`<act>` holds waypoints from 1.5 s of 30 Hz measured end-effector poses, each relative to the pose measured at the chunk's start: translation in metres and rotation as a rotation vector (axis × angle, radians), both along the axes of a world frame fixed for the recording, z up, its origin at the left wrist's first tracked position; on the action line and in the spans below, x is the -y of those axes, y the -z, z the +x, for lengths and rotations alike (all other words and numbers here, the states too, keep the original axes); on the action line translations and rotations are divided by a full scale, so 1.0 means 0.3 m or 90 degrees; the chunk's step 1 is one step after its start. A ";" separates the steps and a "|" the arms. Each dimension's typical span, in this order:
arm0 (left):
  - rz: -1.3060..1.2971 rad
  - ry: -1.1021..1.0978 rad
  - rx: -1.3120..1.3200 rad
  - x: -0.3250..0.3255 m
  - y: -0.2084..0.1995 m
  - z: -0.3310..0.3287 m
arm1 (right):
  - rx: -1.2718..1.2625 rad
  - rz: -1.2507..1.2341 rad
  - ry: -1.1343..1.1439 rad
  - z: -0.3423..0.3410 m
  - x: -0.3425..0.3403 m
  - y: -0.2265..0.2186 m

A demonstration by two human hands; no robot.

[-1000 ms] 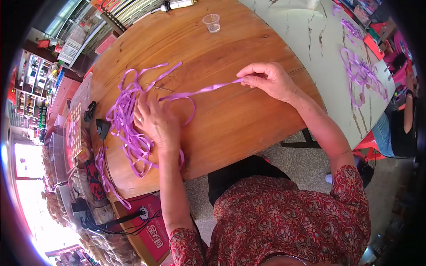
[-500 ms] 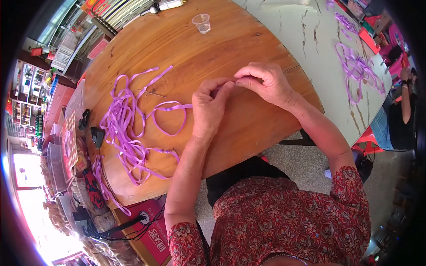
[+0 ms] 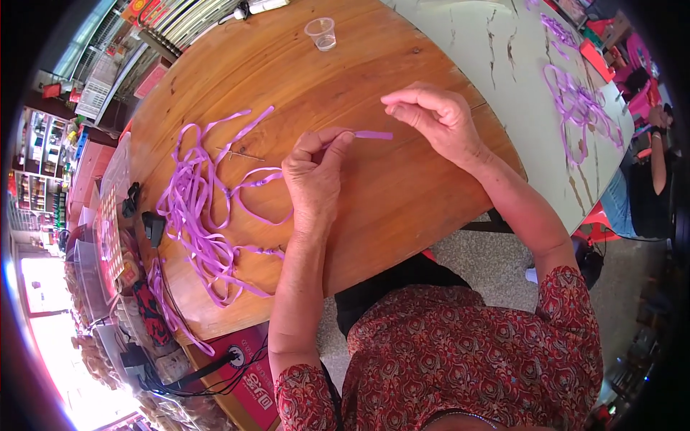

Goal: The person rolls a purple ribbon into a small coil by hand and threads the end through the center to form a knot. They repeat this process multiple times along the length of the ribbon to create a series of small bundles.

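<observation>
Between thumb and fingers, my left hand [image 3: 316, 161] pinches a purple ribbon [image 3: 374, 135], whose short end sticks out to the right. My right hand [image 3: 435, 121] hovers to the right of that end, thumb and fingers apart, with nothing visible in it. Left of my left hand, a loop of purple ribbon [image 3: 248, 184] curves over the wooden table [image 3: 402, 208]. Beyond it lies a tangled pile of purple ribbons [image 3: 192, 194], with a thin stick-like piece [image 3: 243, 155] near its upper right.
A clear plastic cup [image 3: 323, 36] stands at the far side. On the adjoining pale table [image 3: 489, 79] lie more purple ribbons [image 3: 577, 115], with a person [image 3: 650, 176] seated beyond. Black cables [image 3: 153, 230] and a red box [image 3: 248, 373] are at the left edge.
My right hand has let go of the ribbon end and opened, staying at the right. My left hand has shifted left with the ribbon, so its end now shows.
</observation>
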State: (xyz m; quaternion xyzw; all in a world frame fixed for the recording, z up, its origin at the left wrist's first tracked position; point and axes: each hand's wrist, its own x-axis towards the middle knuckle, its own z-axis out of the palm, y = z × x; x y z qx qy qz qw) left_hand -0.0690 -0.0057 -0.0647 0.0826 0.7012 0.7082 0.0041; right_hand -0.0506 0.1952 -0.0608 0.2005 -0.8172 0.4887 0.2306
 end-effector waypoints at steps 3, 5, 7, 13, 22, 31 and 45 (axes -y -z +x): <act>0.034 0.008 -0.018 -0.001 0.009 0.000 | 0.028 -0.091 -0.005 -0.009 0.007 0.004; -0.042 -0.016 -0.109 0.003 0.025 0.001 | 0.054 -0.014 -0.065 -0.006 0.025 0.000; -0.080 -0.025 -0.141 0.004 0.030 0.001 | 0.087 0.003 -0.086 0.008 0.037 -0.006; -0.199 -0.052 -0.237 -0.005 0.013 0.015 | 0.086 0.065 -0.092 0.016 0.052 0.000; -0.280 -0.082 -0.302 0.009 -0.006 0.012 | 0.065 0.101 -0.084 0.036 0.080 -0.006; -0.187 -0.052 -0.223 0.003 0.003 0.005 | 0.259 -0.127 -0.106 0.036 0.067 -0.010; 0.103 0.095 0.007 0.008 -0.009 0.006 | 0.369 -0.328 -0.329 0.023 0.028 0.012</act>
